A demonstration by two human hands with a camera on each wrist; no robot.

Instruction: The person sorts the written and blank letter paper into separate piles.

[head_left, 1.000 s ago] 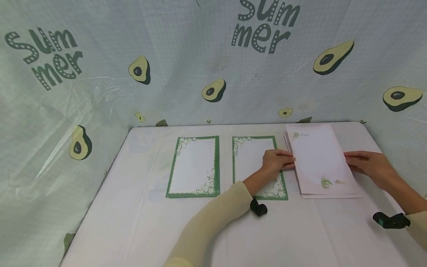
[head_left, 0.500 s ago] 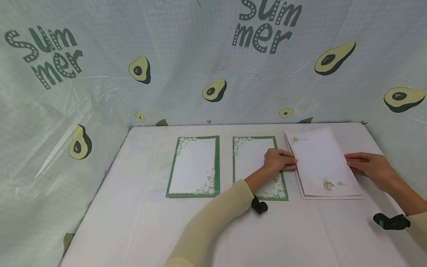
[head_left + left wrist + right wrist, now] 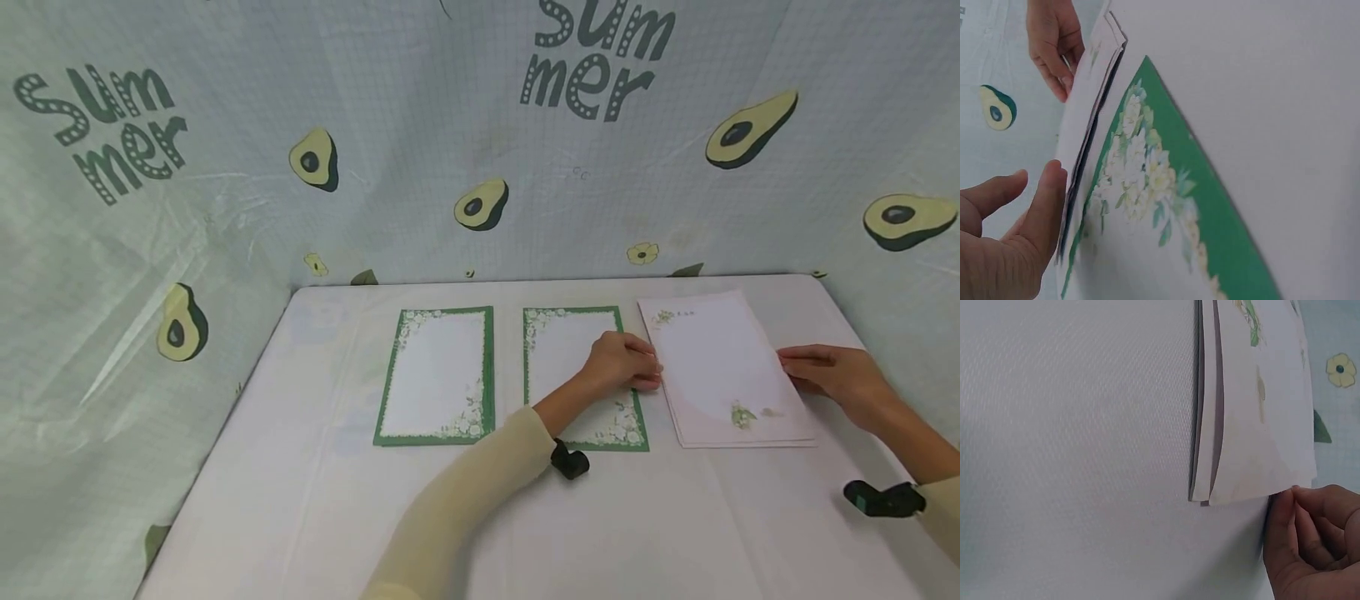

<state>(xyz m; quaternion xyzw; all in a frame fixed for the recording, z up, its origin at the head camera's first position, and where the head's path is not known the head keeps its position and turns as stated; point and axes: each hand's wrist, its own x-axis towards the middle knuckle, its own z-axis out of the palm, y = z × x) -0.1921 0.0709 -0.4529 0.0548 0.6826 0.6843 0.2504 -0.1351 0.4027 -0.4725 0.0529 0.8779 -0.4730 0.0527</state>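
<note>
A stack of pale pink stationery paper (image 3: 716, 367), printed with small green plants, lies at the right of the table. At its right edge my right hand (image 3: 836, 379) pinches the top sheet (image 3: 1266, 437) between thumb and fingers. My left hand (image 3: 621, 363) is beside the stack's left edge, over a green-bordered sheet (image 3: 566, 354). In the left wrist view, the thumb and fingers of the left hand (image 3: 1013, 240) are apart, fingertips right at the stack's edge. The right wrist view shows the sheets' near edges slightly fanned.
Farther left lies another pile of green-bordered floral paper (image 3: 435, 375). All the paper rests on a white-covered table (image 3: 637, 533). A curtain (image 3: 405, 125) printed with avocados and lettering hangs behind and along the sides. Each wrist carries a small black camera (image 3: 885, 500).
The top pink sheet has come down and turned slightly, lining up with the stack. My left hand has let go of its left edge and drawn back a little left.
</note>
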